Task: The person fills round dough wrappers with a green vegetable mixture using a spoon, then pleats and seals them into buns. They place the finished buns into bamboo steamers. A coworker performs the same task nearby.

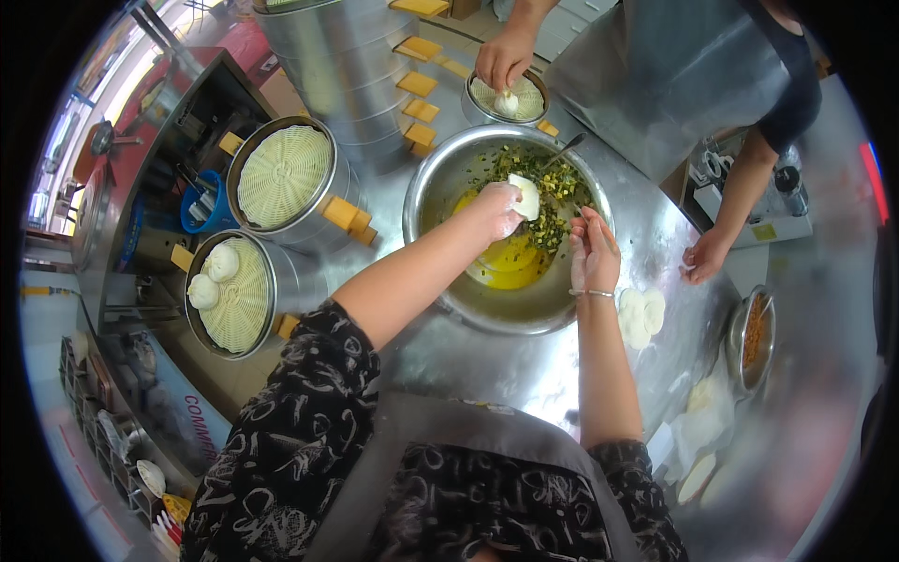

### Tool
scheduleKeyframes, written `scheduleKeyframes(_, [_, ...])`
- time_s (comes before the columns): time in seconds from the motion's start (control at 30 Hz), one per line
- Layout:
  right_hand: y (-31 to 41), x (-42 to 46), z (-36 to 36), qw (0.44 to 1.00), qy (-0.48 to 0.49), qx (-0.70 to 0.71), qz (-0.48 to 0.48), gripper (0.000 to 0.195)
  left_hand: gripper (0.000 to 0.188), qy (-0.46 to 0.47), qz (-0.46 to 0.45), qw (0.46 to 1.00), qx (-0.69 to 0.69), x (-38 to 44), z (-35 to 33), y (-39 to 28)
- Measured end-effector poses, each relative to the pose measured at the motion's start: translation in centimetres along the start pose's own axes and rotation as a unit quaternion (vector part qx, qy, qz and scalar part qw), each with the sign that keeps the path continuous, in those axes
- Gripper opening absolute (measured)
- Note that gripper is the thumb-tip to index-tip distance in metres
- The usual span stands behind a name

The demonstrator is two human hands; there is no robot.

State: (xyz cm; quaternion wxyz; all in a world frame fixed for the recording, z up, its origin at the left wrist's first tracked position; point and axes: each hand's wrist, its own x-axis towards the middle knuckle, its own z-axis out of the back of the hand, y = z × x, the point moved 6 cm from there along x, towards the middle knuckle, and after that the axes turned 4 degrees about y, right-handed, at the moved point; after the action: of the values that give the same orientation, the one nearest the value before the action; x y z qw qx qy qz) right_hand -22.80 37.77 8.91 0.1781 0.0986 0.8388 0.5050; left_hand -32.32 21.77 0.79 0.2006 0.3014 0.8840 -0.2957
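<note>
My left hand (497,209), dusted with flour, holds a round dough wrapper (525,197) over the large steel bowl (416,211). Chopped green and yellow vegetable filling (555,184) lies heaped in that bowl, with yellow oil (516,261) pooled on the near side. Over the bowl's right side, my right hand (595,247) grips a thin metal utensil, mostly hidden by the fingers and the filling. A separate metal spoon (566,149) leans on the far rim. Several flat dough wrappers (638,317) lie on the steel table just right of my right forearm.
A co-worker's hand (507,60) touches a bun (506,104) in a small steamer (472,105); their other hand (706,256) hangs at the table edge. Left stand a lined steamer (284,175), another with two buns (235,302), and a tall steamer stack (337,70). A bowl of orange filling (755,334) is right.
</note>
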Motion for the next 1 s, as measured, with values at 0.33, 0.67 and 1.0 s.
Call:
scheduleKeyframes(0.33, [2.9, -4.6, -6.6, 0.718, 0.176, -0.574, 0.351, 0.021, 0.018, 0.071, -0.034, 0.997, -0.007, 1.4, -2.6, 0.2])
scheduleKeyframes(0.67, [6.3, -5.1, -9.4, 0.627, 0.303, -0.632, 0.341, 0.018, 0.023, 0.094, 0.043, 0.990, -0.093, -1.0, -0.6, 0.1])
scheduleKeyframes(1.0, [8.6, -5.2, -11.4, 0.521, 0.402, -0.689, 0.305, 0.015, 0.035, 0.110, 0.038, 0.988, -0.097, -2.1, -0.3, -0.4])
